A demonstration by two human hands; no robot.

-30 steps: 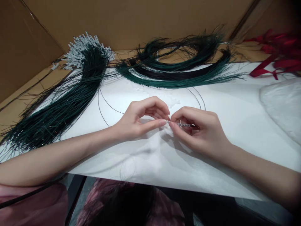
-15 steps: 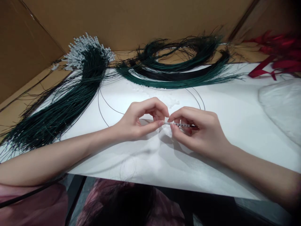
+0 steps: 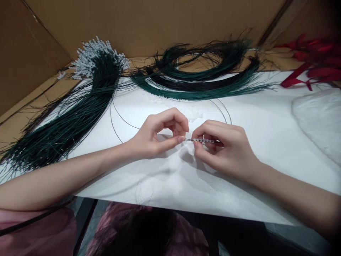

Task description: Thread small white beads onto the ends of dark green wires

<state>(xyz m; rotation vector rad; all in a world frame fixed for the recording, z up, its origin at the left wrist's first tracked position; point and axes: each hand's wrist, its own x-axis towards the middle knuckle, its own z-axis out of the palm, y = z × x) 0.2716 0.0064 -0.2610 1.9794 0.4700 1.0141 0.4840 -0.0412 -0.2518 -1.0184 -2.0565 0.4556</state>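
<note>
Beaded strand (image 3: 204,141) in play, and I'd judge beads could slip off if my right hand (image 3: 231,142) loosens; a hard tug might kink the thin wires (image 3: 189,139). It's pinched between right thumb and fingers, over the tabletop (image 3: 262,117). My left hand (image 3: 151,137) nips the wires just beside it; I can't quite tell whether they end there.

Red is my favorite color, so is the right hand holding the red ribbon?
No, the right hand holds a white beaded-looking strand, while the red ribbon lies at the back right.
</note>
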